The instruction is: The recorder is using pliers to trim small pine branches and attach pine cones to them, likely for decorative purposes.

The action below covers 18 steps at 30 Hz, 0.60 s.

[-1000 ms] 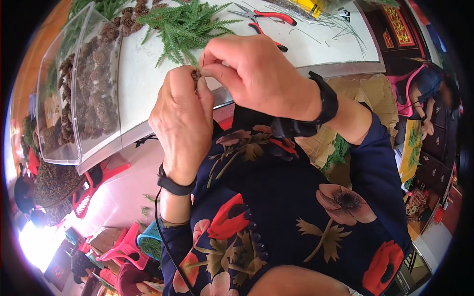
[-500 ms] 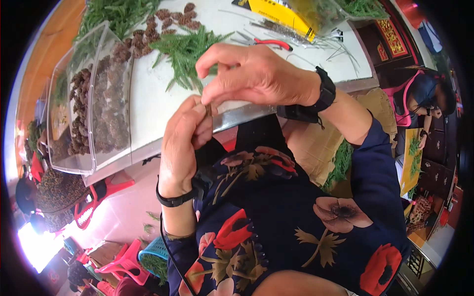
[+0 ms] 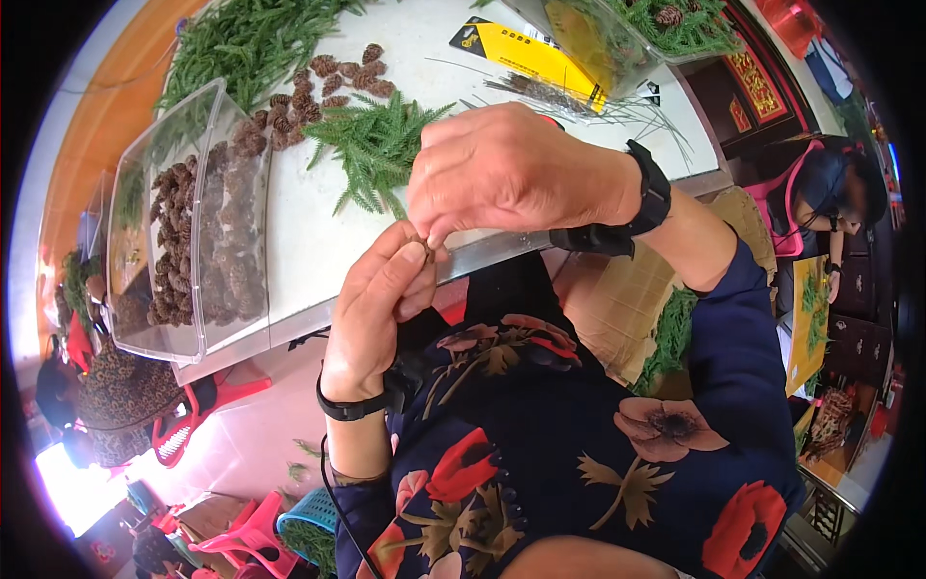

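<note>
My left hand (image 3: 371, 299) is closed in front of the table edge. Its thumb and fingers pinch what looks like a small brown pine cone (image 3: 426, 247), mostly hidden by the fingers. Bent over it from above, my right hand (image 3: 506, 174) has its fingertips pressed together right at the cone. Anything thin between those fingertips is too small to make out. Just beyond my hands lies a bunch of green artificial sprigs (image 3: 371, 145) on the white table (image 3: 299, 217). The red-handled pliers are almost wholly behind my right hand.
A clear plastic bin (image 3: 203, 241) of pine cones stands at the left, with loose pine cones (image 3: 338, 77) beyond it. Greenery (image 3: 241, 48) is heaped at the far left. Thin wires (image 3: 540, 92) and a yellow packet (image 3: 531, 53) lie far right. Another person (image 3: 839, 193) sits at right.
My right hand's fingers, raised and spread before, have closed down onto the fingertips of my left hand. The view has shifted slightly, and my right hand now covers most of the pliers.
</note>
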Tool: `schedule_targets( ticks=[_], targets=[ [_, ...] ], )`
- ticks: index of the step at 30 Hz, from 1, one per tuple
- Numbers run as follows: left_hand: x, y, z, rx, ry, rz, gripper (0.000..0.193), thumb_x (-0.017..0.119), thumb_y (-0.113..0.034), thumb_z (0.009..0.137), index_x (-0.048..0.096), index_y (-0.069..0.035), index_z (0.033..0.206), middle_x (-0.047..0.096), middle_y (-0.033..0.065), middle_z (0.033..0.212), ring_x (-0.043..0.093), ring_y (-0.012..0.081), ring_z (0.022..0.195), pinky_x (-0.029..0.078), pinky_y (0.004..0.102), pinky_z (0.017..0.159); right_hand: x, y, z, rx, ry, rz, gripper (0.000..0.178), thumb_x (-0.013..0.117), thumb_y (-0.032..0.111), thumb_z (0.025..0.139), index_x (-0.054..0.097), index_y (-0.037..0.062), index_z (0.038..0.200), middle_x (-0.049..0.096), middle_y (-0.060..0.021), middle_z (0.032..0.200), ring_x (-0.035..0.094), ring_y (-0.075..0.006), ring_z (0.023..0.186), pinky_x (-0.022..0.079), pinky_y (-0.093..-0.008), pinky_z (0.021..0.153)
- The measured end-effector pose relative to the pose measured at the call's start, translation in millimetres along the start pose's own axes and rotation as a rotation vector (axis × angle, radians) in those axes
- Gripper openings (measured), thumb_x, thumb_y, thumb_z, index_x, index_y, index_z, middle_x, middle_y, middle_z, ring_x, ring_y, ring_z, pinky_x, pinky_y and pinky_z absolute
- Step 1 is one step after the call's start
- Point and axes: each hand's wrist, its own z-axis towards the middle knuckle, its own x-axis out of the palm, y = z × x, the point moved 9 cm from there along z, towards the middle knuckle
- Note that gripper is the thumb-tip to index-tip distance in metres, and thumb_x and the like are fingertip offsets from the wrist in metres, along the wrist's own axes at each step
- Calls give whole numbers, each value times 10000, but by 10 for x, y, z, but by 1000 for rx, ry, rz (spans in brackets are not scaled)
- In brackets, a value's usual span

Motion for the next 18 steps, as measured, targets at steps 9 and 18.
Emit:
schedule_targets(
  ticks=[9, 18],
  targets=[
    [-38, -321, -5, 304, -437, 964, 169, 460, -154, 963, 516, 5, 985, 506, 19, 731, 455, 112, 675, 394, 280, 603, 309, -529, -392, 697, -183, 472, 91, 668, 89, 840, 642, 25, 899, 647, -15, 829, 611, -105, 792, 484, -243, 704],
    [-142, -207, 76, 244, -416, 602, 197, 445, -200, 975, 512, -17, 946, 416, -34, 709, 355, 51, 637, 319, 212, 566, 647, -566, -622, 773, -581, 1051, 136, 667, 103, 863, 654, 3, 954, 649, -6, 903, 587, -67, 838, 468, -212, 772]
  ],
)
